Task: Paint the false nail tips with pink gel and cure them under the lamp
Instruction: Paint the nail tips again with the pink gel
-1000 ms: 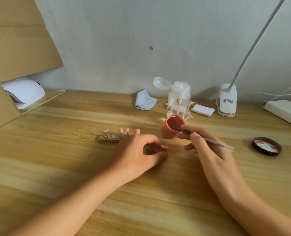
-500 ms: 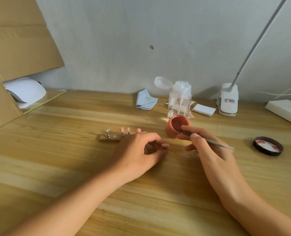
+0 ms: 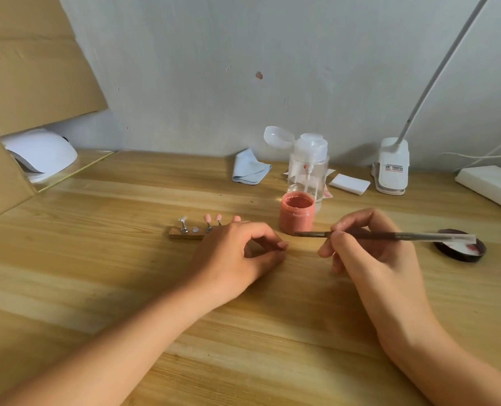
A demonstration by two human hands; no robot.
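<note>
A small wooden holder [image 3: 181, 236] on the table carries nail tips on metal stands: one clear tip [image 3: 182, 220] and pink tips [image 3: 207, 218]. My left hand [image 3: 240, 256] rests over the holder's right end with its fingers curled, thumb and forefinger meeting; nothing shows in it. An open jar of pink gel [image 3: 296, 213] stands upright just right of the holder. My right hand [image 3: 369, 253] grips a thin brush [image 3: 401, 236] that lies level, its tip in front of the jar's base, pointing at my left hand.
A white curing lamp [image 3: 41, 153] sits inside a cardboard box [image 3: 6, 177] at the far left. Behind the jar are a clear pump bottle [image 3: 309, 168], a blue cloth [image 3: 249, 168], white pads [image 3: 349, 184], a desk lamp clamp [image 3: 391, 168] and a power strip [image 3: 489, 186]. The jar's dark lid [image 3: 460, 246] lies right.
My right hand has drawn the brush out of the jar and lowered it level in front. The jar, tilted before, now stands upright. My left hand stays put.
</note>
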